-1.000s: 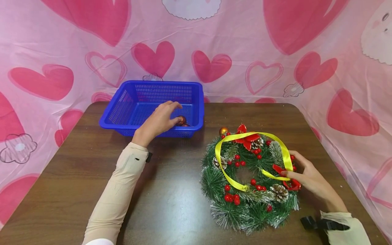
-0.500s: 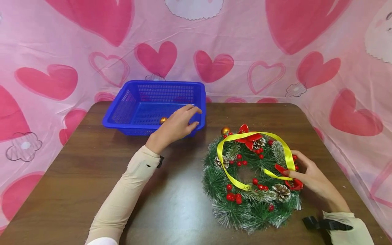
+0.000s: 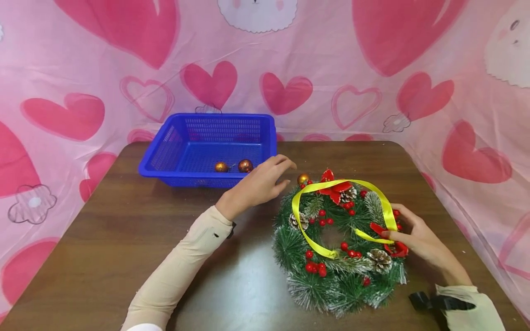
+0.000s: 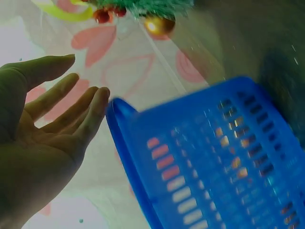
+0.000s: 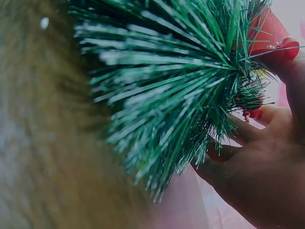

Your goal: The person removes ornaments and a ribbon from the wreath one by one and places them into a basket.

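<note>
On the right of the table lies a Christmas wreath [image 3: 306, 276] of frosted green needles, with pine cones, red berries and red flowers. A loop of yellow ribbon [image 3: 385, 197] lies across its top. My right hand [image 3: 426, 248] grips the wreath's right edge, thumb over a red flower [image 3: 399, 249], fingers round the outer needles. Between the blue basket [image 3: 165, 174] and the wreath, my left hand [image 3: 258, 186] is in the air with loosely bent fingers and nothing in them. A gold ball ornament [image 3: 303, 178] sits at the wreath's upper left, just past my left fingertips.
Inside the basket are an orange-gold ball ornament [image 3: 221, 167] and a brown-red one [image 3: 245, 166]. Behind the wooden table [image 3: 103, 239] hangs a pink cloth [image 3: 323, 46] with hearts.
My left hand has moved out of the basket, to the right and towards the wreath, uncovering the two ball ornaments inside. The right hand and wreath have stayed put.
</note>
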`<state>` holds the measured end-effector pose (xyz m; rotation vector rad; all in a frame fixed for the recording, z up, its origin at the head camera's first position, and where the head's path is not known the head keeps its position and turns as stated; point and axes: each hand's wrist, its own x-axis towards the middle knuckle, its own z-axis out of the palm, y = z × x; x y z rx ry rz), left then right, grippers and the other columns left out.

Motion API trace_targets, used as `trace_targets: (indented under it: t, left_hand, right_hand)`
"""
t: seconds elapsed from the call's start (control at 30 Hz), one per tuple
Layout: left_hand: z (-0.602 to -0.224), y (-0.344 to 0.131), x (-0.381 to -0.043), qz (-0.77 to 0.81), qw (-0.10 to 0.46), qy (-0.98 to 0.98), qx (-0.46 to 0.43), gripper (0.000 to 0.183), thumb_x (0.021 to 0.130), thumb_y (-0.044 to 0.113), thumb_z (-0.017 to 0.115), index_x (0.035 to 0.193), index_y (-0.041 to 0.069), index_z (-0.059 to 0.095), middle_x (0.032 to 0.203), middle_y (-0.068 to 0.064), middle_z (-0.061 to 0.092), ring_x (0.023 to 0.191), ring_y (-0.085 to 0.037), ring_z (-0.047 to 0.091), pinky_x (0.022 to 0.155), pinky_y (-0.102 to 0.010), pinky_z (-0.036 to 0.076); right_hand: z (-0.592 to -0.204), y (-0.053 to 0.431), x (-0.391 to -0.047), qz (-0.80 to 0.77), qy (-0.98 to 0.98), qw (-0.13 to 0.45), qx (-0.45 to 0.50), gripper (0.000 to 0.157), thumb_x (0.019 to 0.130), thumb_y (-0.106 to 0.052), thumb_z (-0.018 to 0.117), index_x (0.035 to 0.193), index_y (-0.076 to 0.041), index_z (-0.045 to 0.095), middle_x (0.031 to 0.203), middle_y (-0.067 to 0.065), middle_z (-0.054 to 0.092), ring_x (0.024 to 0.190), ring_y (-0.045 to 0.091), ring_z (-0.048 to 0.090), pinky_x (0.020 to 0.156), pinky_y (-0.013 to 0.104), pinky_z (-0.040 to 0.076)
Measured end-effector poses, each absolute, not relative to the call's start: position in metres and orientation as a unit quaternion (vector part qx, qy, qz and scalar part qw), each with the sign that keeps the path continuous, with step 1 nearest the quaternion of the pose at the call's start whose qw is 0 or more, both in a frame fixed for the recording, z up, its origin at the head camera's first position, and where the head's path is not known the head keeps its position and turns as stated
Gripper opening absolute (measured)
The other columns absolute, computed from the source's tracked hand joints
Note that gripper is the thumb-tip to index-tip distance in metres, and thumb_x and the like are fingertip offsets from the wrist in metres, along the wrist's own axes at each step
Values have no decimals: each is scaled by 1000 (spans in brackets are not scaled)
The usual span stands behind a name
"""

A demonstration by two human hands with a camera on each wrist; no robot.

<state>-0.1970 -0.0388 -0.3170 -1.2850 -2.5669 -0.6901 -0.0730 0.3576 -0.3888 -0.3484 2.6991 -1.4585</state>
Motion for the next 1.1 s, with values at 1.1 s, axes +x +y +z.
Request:
trace_targets:
  t: [1.1]
  left_hand:
    - [-356,-1,-219,-254,-12,-861,-440,36,99,-1,51,133,6,58,133,-10,57,111,-17,60,92,-30,51]
  right_hand:
    - [-384,357,-72,-479,872,48,-91,54,92,-5,67,140,-10,43,108,-1,62,89,13,61,68,31,56]
